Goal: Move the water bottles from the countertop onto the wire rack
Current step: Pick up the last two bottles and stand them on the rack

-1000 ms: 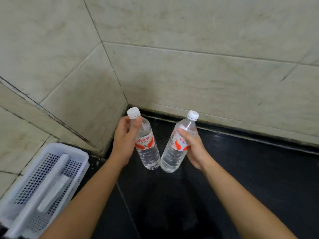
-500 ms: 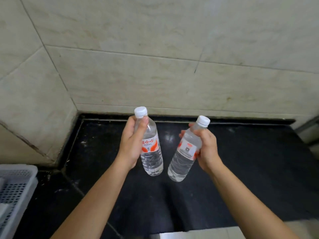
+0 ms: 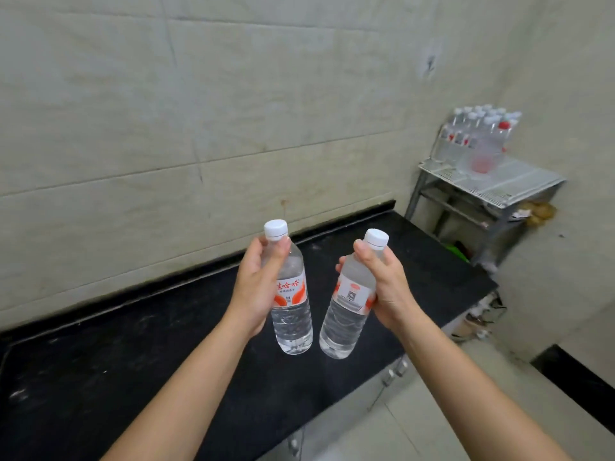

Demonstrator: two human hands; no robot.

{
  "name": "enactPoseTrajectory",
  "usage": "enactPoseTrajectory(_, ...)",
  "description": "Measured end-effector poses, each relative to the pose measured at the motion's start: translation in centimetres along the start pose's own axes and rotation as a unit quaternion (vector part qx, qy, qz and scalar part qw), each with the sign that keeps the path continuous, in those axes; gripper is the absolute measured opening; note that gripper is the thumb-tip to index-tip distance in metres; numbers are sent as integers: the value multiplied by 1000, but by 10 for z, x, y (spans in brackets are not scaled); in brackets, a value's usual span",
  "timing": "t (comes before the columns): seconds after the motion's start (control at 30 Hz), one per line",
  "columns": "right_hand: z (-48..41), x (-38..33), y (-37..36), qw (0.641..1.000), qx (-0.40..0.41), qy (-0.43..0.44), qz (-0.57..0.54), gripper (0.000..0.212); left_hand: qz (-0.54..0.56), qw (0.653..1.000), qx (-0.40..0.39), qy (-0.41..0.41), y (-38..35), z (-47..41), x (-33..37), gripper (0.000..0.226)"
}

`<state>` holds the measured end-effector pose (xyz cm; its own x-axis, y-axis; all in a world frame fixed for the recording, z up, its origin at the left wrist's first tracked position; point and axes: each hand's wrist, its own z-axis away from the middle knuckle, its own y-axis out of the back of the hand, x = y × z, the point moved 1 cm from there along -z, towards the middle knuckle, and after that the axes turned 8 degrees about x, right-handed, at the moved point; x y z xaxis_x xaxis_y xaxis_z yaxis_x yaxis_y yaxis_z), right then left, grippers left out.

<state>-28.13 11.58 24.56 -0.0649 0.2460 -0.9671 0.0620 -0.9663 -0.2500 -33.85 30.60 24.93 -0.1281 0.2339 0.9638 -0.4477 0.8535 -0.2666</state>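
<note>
Gripping one water bottle apiece, both hands hover above the black desk (image 3: 139,354), clear of its surface. The left hand (image 3: 256,289) curls round the upper half of the left bottle (image 3: 293,319), its thumb pressed just under the white cap (image 3: 276,229), and the orange-and-white label faces the camera with its printed characters showing. The right hand (image 3: 387,289) wraps round the shoulder and label of the right bottle (image 3: 344,322), forefinger lying against the neck just below its own white cap; this bottle tilts, its base leaning inward toward the base of the other. The two bottles are near each other at the bottom but apart, and both look full of clear water. Neither one touches the desk or the wire rack (image 3: 524,183). That rack stands well apart to the right, in the corner past the far end of the desk, on grey metal legs with a white wire shelf on top. A cluster of standing bottles (image 3: 471,134) fills the rear of the shelf against the tiled wall (image 3: 199,111); the view there is blurred, so their number cannot be told, though most seem white-capped and one seems to have a red cap. Pale floor tiles (image 3: 429,427) show below the desk's front edge.
</note>
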Motion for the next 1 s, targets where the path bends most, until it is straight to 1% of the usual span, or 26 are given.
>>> enactPoseTrajectory(0.1, 10, -24, 63, 998, 59, 34, -19, 34, -4, 999, -39, -8, -60, 20, -9, 33)
enactPoseTrajectory(0.17, 15, -37, 114, 993, 94, 70, -5, 28, -11, 998, -57, -4, -107, 38, -20, 32)
enactPoseTrajectory(0.2, 17, -43, 139, 990, 111, 85, 14, 25, -14, 998, -63, -1, -130, 47, -27, 28)
enactPoseTrajectory(0.23, 19, -48, 166, 985, 133, 103, 40, 27, -20, 997, -69, 2, -154, 58, -34, 23)
enactPoseTrajectory(0.33, 23, -70, 246, 955, 190, 185, 136, 38, -31, 996, -82, 5, -230, 89, -54, 16)
enactPoseTrajectory(0.43, 25, -89, 298, 927, 201, 245, 200, 41, -47, 994, -94, -9, -284, 108, -65, 16)
enactPoseTrajectory(0.5, 29, -99, 338, 918, 213, 252, 219, 45, -65, 992, -105, -10, -324, 121, -73, 18)
enactPoseTrajectory(0.57, 30, -109, 374, 918, 236, 245, 203, 46, -81, 989, -125, -12, -358, 131, -79, 22)
enactPoseTrajectory(0.63, 25, -119, 407, 917, 261, 239, 185, 43, -87, 985, -145, -18, -391, 135, -82, 25)
enactPoseTrajectory(0.77, -2, -128, 459, 902, 304, 230, 200, 41, -76, 982, -172, -32, -449, 125, -89, 24)
enactPoseTrajectory(0.83, -19, -129, 478, 897, 324, 235, 187, 36, -69, 980, -184, -34, -474, 114, -97, 24)
enactPoseTrajectory(0.9, -41, -134, 494, 889, 329, 250, 196, 29, -59, 979, -195, -31, -498, 98, -106, 23)
enactPoseTrajectory(1.0, -77, -147, 514, 860, 324, 298, 258, 24, -40, 975, -215, -28, -535, 66, -120, 19)
